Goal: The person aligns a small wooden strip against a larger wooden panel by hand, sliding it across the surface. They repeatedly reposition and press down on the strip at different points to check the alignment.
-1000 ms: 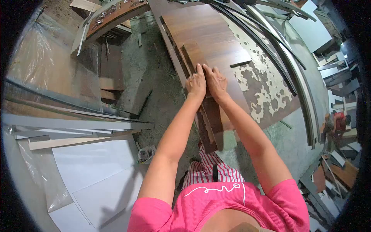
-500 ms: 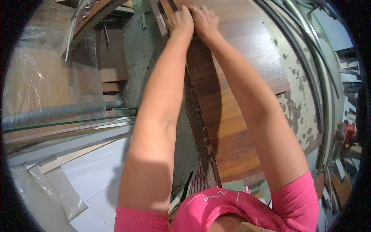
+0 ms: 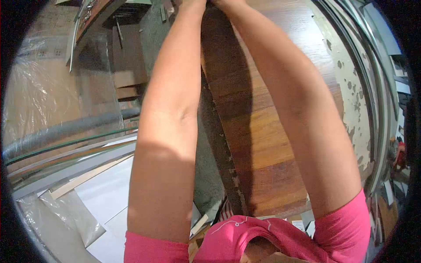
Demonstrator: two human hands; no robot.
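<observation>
A long glossy wood-grained panel [image 3: 272, 149] in brown tones lies flat beneath my arms, on a worktable with a cream, peeling top [image 3: 353, 87]. Both arms stretch far forward over it. At the top edge of the view, my left hand [image 3: 193, 2] shows only around the wrist, near the panel's far left side. Close beside it, my right hand [image 3: 229, 3] is likewise cut off by the frame, above the panel. The fingers of both hands are out of sight, so their grip does not show. A dark shadow falls along the panel's left part.
Left of me are white boards [image 3: 105, 188], stacked strips [image 3: 87, 153] and a plastic-wrapped brown sheet [image 3: 57, 96]. A grey tube [image 3: 66, 133] crosses there. Concrete floor [image 3: 208, 175] runs beside the table. Curved dark and metallic strips [image 3: 372, 65] border the right. Someone in red [image 3: 400, 154] is at far right.
Both hands have gone forward and out past the top edge; half a second ago their fingers showed, side by side at the panel's far left. The whole view has shifted slightly.
</observation>
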